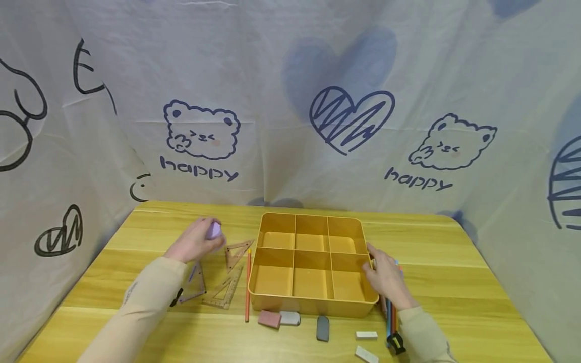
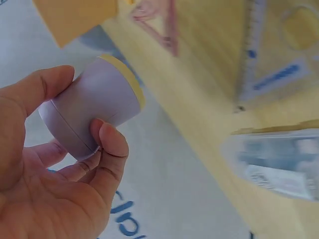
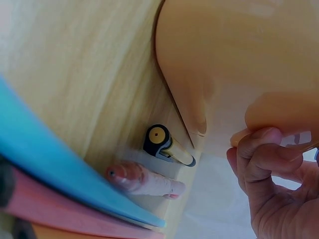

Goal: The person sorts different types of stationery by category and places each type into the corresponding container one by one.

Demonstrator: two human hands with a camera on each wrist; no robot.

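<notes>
My left hand (image 1: 196, 241) is raised over the left part of the table. Its thumb and fingers grip a small lavender cup-shaped object (image 2: 92, 102) with a yellow rim; its exact kind is unclear. Below it lie clear set squares, among them a reddish one (image 1: 237, 253). In the middle stands a yellow-orange box (image 1: 313, 306) divided into several compartments, with nothing visible inside. On the box's right side, my right hand (image 1: 387, 272) holds the wall near the rim, fingers curled round it in the right wrist view.
An orange pencil (image 1: 247, 292) lies along the box's left side. In front are a pink eraser (image 1: 270, 319), a dark grey one (image 1: 323, 328) and white pieces (image 1: 366, 335). Pens, including a blue one (image 3: 65, 159), lie right of the box. A clear packet (image 2: 274, 164) shows at left.
</notes>
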